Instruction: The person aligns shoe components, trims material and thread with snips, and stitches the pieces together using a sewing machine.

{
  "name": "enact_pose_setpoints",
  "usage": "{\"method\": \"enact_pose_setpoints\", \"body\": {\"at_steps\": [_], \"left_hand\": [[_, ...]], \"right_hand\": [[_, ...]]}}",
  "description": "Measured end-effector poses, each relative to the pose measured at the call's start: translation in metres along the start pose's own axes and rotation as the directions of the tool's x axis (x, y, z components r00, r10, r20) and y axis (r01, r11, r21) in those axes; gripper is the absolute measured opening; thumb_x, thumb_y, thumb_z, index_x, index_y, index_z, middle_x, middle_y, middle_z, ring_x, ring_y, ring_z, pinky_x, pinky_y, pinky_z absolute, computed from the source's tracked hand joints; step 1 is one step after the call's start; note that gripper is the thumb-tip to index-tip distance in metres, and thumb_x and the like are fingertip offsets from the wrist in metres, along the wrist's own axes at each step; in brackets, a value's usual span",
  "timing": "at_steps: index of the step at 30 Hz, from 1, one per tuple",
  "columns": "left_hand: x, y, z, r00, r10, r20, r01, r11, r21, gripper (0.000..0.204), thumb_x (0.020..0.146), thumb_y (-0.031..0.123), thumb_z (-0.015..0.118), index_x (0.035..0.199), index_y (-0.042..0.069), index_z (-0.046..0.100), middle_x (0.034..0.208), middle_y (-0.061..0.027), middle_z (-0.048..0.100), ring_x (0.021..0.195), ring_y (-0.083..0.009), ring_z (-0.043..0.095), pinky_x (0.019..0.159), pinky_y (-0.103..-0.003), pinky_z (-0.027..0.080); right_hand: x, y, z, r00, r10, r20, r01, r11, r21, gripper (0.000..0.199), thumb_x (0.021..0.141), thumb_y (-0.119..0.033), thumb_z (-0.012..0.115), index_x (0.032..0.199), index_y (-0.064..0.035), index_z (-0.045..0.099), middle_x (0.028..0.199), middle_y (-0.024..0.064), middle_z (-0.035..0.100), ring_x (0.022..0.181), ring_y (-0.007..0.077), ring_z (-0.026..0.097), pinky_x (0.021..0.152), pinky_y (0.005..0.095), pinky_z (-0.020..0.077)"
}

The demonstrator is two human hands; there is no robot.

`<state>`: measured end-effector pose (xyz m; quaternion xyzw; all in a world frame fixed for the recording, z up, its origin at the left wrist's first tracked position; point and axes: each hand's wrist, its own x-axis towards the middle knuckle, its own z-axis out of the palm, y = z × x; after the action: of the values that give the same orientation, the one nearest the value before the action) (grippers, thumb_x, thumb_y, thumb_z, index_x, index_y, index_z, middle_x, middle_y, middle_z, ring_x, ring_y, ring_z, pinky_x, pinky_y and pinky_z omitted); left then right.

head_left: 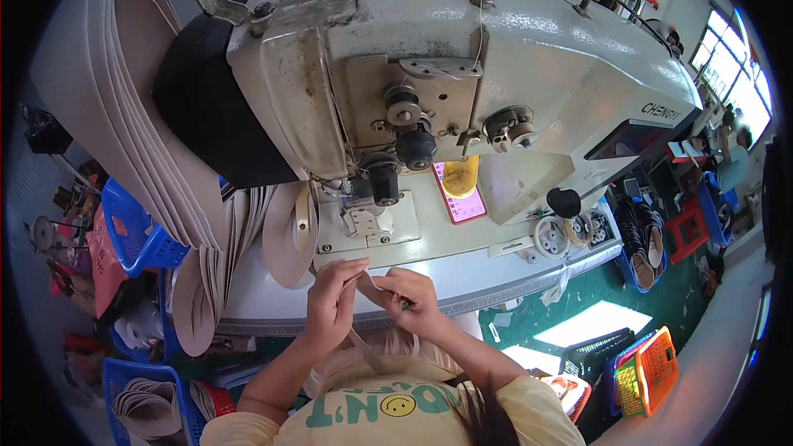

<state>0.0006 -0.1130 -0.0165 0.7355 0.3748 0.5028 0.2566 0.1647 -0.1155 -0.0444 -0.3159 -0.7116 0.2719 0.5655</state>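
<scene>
Just in front of the sewing machine [537, 58], at the table's near edge, my two hands meet over a thin beige strip [361, 343]. My left hand [332, 301] pinches it from the left, fingers close together. On the other side my right hand [411, 297] is curled round the same strip. A small dark tip [405, 303] pokes out of the right fist; its kind cannot be made out. One end of the strip hangs down between my forearms. Beyond my hands is the machine's needle plate [380, 223], with nothing of the strip on it.
Beige sole-shaped pieces [194, 301] hang in stacks left of the machine. A phone [456, 208] with a yellow round dish [460, 176] lies on the bed. Bobbins [551, 236] sit at the right. Blue baskets [149, 235] stand left; an orange basket [658, 373] stands right.
</scene>
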Motion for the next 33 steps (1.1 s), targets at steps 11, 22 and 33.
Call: {"method": "enact_pose_setpoints", "body": {"at_steps": [11, 22, 33], "left_hand": [[-0.012, -0.010, -0.009, 0.891, -0.439, 0.118, 0.455, 0.857, -0.241, 0.011, 0.087, 0.003, 0.060, 0.098, -0.001, 0.063, 0.087, -0.0045, 0.065, 0.068, -0.0084, 0.057, 0.059, -0.022, 0.044], [0.009, -0.022, -0.012, 0.704, -0.578, 0.413, 0.690, 0.419, -0.591, 0.018, 0.085, 0.007, 0.062, 0.101, -0.001, 0.062, 0.090, -0.0049, 0.065, 0.078, -0.0077, 0.060, 0.071, -0.022, 0.047], [0.012, -0.031, -0.007, 0.707, -0.593, 0.385, 0.695, 0.481, -0.535, 0.015, 0.085, 0.008, 0.063, 0.097, -0.001, 0.063, 0.083, -0.0029, 0.065, 0.072, -0.0066, 0.059, 0.065, -0.022, 0.047]], "right_hand": [[0.015, 0.003, -0.007, 0.950, 0.257, 0.175, -0.242, 0.965, -0.105, 0.028, 0.063, 0.006, 0.066, 0.089, -0.0033, 0.065, 0.077, 0.0071, 0.060, 0.071, 0.0213, 0.056, 0.061, 0.0306, 0.0453], [0.038, 0.017, -0.023, 0.799, 0.513, 0.314, -0.600, 0.712, 0.365, 0.012, 0.082, 0.007, 0.064, 0.091, 0.0008, 0.060, 0.080, 0.0004, 0.062, 0.074, 0.0046, 0.055, 0.065, 0.0193, 0.0443], [0.047, 0.021, -0.036, 0.768, 0.500, 0.400, -0.585, 0.802, 0.120, 0.011, 0.081, 0.004, 0.066, 0.091, -0.0004, 0.064, 0.080, 0.0017, 0.064, 0.073, 0.0073, 0.057, 0.062, 0.0223, 0.0448]]}}
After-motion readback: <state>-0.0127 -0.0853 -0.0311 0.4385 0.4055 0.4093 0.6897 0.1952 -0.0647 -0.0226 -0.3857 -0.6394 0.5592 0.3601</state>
